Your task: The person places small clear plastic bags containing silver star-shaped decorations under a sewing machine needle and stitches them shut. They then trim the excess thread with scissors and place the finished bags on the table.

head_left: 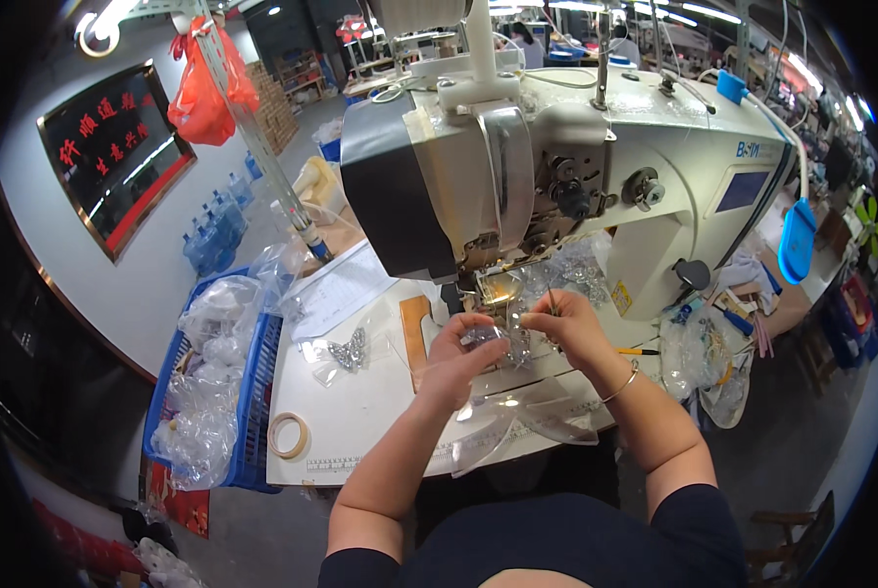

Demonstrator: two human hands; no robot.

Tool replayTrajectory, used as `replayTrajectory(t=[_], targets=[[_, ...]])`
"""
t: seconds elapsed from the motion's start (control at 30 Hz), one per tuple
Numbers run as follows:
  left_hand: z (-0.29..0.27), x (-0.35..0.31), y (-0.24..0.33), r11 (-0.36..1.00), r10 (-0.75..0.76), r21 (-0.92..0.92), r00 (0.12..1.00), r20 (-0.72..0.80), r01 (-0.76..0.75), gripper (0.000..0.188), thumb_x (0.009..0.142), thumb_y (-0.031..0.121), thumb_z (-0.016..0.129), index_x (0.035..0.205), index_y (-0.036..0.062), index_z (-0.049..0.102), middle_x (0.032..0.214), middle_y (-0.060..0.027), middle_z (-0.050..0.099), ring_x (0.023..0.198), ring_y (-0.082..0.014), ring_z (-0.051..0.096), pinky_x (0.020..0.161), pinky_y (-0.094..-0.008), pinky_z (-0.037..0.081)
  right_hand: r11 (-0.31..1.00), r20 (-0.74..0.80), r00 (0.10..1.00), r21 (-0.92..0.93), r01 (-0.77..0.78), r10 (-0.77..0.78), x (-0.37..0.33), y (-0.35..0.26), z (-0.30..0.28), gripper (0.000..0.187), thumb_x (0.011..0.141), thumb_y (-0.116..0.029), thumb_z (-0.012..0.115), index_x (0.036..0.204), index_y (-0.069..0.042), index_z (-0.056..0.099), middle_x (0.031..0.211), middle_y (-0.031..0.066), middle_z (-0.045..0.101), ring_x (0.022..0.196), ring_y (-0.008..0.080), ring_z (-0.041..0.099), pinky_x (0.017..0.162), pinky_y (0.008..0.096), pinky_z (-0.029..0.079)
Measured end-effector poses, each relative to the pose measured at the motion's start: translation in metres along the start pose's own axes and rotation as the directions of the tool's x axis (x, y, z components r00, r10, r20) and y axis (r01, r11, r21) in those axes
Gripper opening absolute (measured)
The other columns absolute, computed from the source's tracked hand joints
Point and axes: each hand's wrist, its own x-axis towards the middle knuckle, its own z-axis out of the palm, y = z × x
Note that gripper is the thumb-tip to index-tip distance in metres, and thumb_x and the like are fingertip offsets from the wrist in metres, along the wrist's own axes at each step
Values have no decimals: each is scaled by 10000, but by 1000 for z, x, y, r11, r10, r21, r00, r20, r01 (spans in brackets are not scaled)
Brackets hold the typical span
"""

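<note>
Both my hands are just in front of the needle area of a white industrial sewing machine [645,147]. Fingers and thumb of my left hand [458,355] are closed on a clear plastic piece [488,338] with silvery glints. In my right hand [574,331] is a thin, pointed metal tool [553,302], its kind hard to make out; the fingertips meet close to the same plastic. Clear plastic flaps [517,416] spread below my hands over the table's front edge. More silvery, glittering pieces [566,265] lie behind, under the machine arm. A silvery bow-shaped piece [348,349] rests to the left.
At the left stands a blue crate [252,421] full of clear plastic pieces. A tape roll [287,435] and a brown block [414,338] lie on the white table [336,416]. Right of my forearm are a yellow pen [638,351] and a clear bag [696,348].
</note>
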Motion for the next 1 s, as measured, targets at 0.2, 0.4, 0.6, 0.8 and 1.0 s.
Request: replayTrajectory(t=[0.2, 0.4, 0.6, 0.8, 1.0], targets=[[-17, 24, 34, 986, -158, 52, 987, -38, 160, 385, 756, 78, 717, 1067, 0, 503, 931, -81, 586, 845, -161, 604, 748, -271, 529, 974, -110, 985, -195, 113, -136, 19, -8, 16, 151, 716, -102, 700, 685, -33, 569, 596, -2, 537, 524, 59, 443, 474, 221, 343], [-25, 42, 65, 959, -245, 174, 962, 123, 222, 380, 761, 52, 702, 1085, -13, 516, 968, -89, 602, 861, -165, 619, 790, -305, 520, 840, -238, 869, -456, 294, -433, 30, -1, 27, 170, 675, -141, 697, 658, -8, 592, 733, 91, 507, 690, 186, 500, 617, 300, 416], [-33, 54, 70, 936, -336, 153, 935, 116, 317, 337, 750, 32, 702, 1054, -33, 573, 974, -118, 626, 876, -188, 628, 838, -331, 507, 876, -285, 891, -435, 208, -353, 39, 4, 28, 195, 641, -176, 726, 624, -22, 609, 856, 121, 477, 801, 234, 484, 682, 323, 418], [-54, 73, 65, 905, -403, 187, 909, 101, 381, 329, 777, 36, 669, 1078, -58, 575, 1013, -128, 631, 939, -219, 611, 899, -353, 467, 968, -253, 960, -246, 55, -119, 45, -9, 35, 181, 651, -130, 719, 596, 9, 617, 757, 118, 566, 713, 201, 560, 662, 300, 450], [-47, 73, 69, 883, -401, 288, 915, 51, 370, 270, 809, 14, 634, 1065, -60, 589, 1055, -142, 618, 998, -225, 587, 918, -351, 451, 979, -225, 957, -133, 155, -183, 51, 0, 31, 293, 689, -50, 675, 837, 48, 442, 602, 21, 582, 521, 77, 536, 502, 222, 430]])
